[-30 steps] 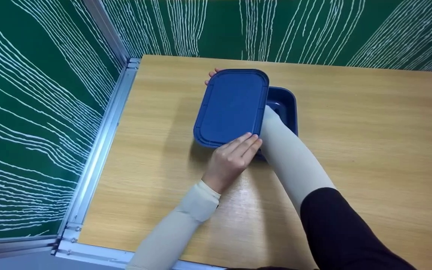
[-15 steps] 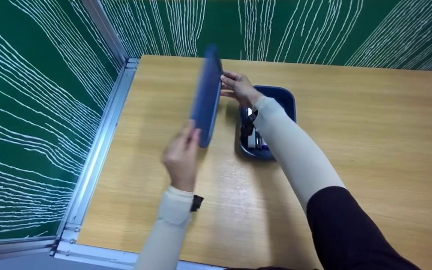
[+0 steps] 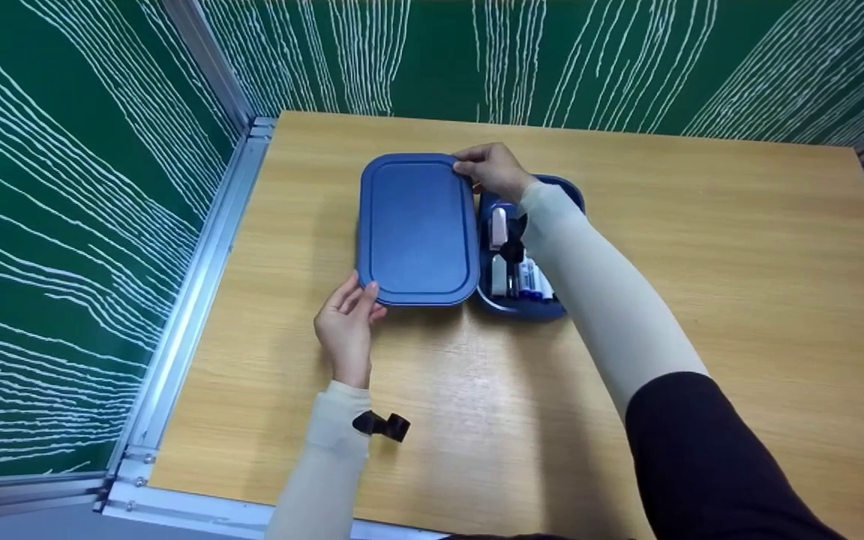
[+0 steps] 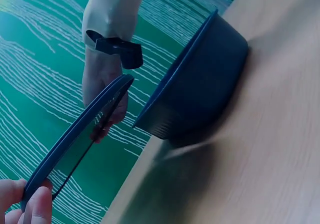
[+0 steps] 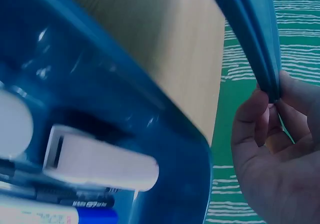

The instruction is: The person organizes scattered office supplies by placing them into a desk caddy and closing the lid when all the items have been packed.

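Note:
A blue rectangular lid is held by both hands, left of the blue plastic box. My left hand pinches its near left corner between thumb and fingers. At the far right corner my right hand grips the edge, thumb on top. The left wrist view shows the lid nearly edge-on, raised off the table and apart from the box. Inside the uncovered box lie a blue-capped marker, a dark pen and a whitish block-like item. My right forearm hides part of the box.
The wooden table carries the box near its middle. Green panels with white wavy lines stand behind and at the left. A metal frame runs along the table's left edge.
The lid has moved left from over the box and been turned over, standing nearly upright midway. My right hand now holds its far right corner, my left hand its near left corner.

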A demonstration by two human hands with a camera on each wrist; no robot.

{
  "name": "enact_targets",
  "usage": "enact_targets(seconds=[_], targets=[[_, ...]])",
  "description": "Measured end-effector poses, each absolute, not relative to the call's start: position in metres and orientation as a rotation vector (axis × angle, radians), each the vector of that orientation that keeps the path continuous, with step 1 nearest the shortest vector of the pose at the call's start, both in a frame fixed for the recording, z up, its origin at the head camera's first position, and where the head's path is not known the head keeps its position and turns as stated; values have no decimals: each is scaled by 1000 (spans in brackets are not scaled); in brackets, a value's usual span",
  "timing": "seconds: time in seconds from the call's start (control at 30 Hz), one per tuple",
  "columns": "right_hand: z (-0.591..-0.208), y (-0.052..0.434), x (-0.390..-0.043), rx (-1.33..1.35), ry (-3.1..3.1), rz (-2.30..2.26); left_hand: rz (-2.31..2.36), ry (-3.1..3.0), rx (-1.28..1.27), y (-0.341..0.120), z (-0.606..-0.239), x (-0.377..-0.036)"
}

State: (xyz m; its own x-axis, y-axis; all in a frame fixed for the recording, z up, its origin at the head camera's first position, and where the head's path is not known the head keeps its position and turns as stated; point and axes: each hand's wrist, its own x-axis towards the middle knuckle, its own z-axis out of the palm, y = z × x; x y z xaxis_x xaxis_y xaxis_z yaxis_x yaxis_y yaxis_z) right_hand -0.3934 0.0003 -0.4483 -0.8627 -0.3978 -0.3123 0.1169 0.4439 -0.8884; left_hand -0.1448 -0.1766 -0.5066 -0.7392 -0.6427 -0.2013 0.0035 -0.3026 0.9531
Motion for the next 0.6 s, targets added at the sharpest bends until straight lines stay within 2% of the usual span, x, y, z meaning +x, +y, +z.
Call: enact_targets(seconds=[0.6], targets=[[-449,68,-404,-88,2299,-1359,-2177,-1777,656,-141,-504,-165]])
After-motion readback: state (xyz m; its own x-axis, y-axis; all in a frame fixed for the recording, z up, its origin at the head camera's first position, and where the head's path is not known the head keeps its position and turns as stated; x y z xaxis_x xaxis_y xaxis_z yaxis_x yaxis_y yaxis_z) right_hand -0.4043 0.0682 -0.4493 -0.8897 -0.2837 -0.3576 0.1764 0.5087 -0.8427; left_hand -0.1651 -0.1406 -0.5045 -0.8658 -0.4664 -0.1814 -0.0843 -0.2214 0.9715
